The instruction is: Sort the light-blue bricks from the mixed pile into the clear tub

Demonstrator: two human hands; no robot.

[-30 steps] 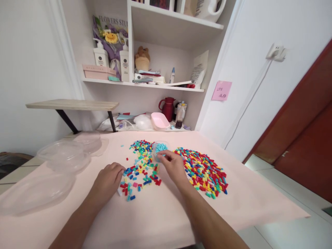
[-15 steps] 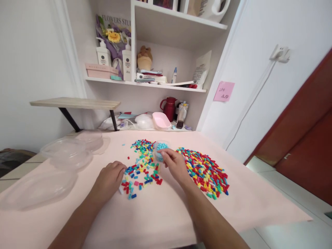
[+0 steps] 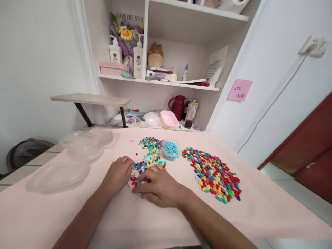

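Observation:
Small coloured plastic pieces lie on a pale pink table cover (image 3: 166, 221). A loose middle pile (image 3: 151, 155) sits in front of me, and a larger pile (image 3: 213, 173) spreads to the right. Between them stands a small clear cup of light blue pieces (image 3: 170, 150). My left hand (image 3: 118, 175) rests at the middle pile's near left edge, fingers curled down with their tips hidden. My right hand (image 3: 158, 188) lies flat over the pile's near pieces, fingers stretched leftward, almost touching the left hand.
Several clear plastic lids or containers (image 3: 82, 147) sit at the left, one (image 3: 58, 176) nearer me. Behind the table are a small wooden riser (image 3: 90, 99), a pink dish (image 3: 169, 119), a dark red jug (image 3: 177, 106) and shelves with bottles. A white wall runs along the right.
My right hand left the cup of blue pieces and came back toward me, down onto the near pieces beside the left hand. The camera view shifted left.

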